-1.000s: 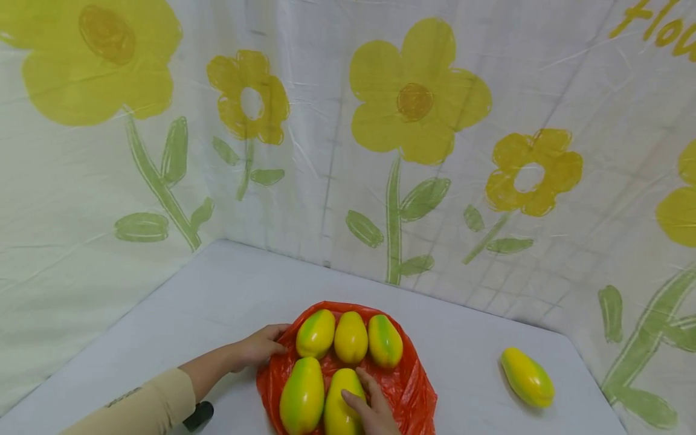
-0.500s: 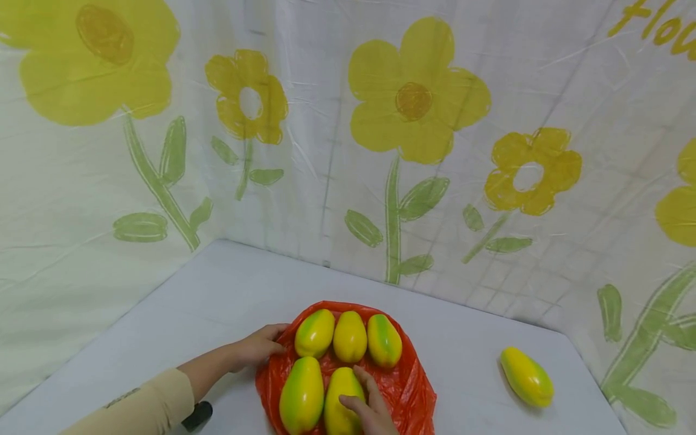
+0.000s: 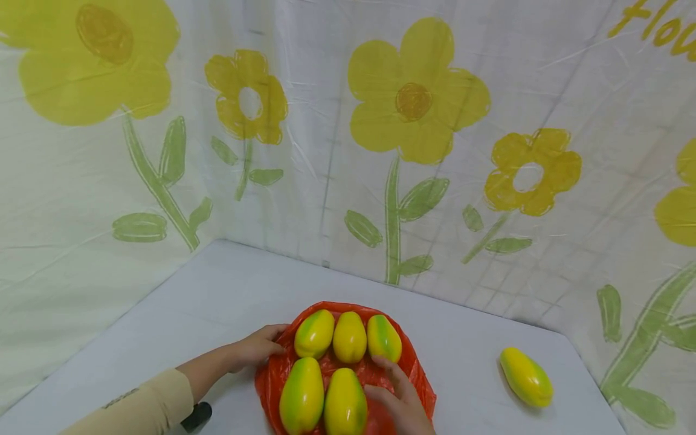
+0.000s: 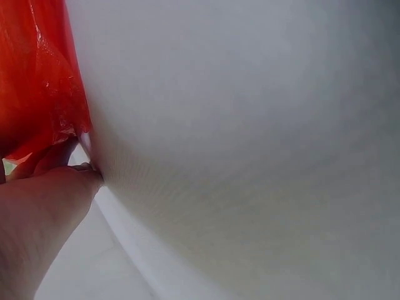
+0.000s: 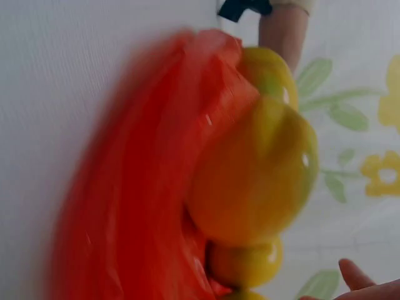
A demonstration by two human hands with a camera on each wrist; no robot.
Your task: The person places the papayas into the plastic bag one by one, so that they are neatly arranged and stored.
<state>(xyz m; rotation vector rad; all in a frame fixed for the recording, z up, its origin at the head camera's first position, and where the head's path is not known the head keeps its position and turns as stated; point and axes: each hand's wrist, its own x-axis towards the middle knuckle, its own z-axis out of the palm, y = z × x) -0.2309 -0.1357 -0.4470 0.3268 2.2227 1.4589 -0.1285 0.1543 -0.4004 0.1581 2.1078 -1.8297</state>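
Observation:
A red plastic bag (image 3: 418, 393) lies spread at the front of the table with several yellow-green papayas on it. Three make up the back row, the middle papaya (image 3: 350, 337) among them. Nearer are a left front papaya (image 3: 302, 396) and a right front papaya (image 3: 345, 402). My left hand (image 3: 258, 347) holds the bag's left rim between thumb and fingers; the left wrist view shows the bag (image 4: 37, 81) at the fingers. My right hand (image 3: 399, 396) hovers over the bag's right part, fingers spread, just right of the right front papaya, holding nothing.
Another papaya (image 3: 526, 377) lies by itself on the white table (image 3: 467, 350) at the right. A dark object (image 3: 197, 417) sits beneath my left forearm. A flower-printed curtain (image 3: 304, 151) hangs behind the table.
My right hand has let go of the right front papaya and moved right and away from it. My left hand stays at the bag's rim.

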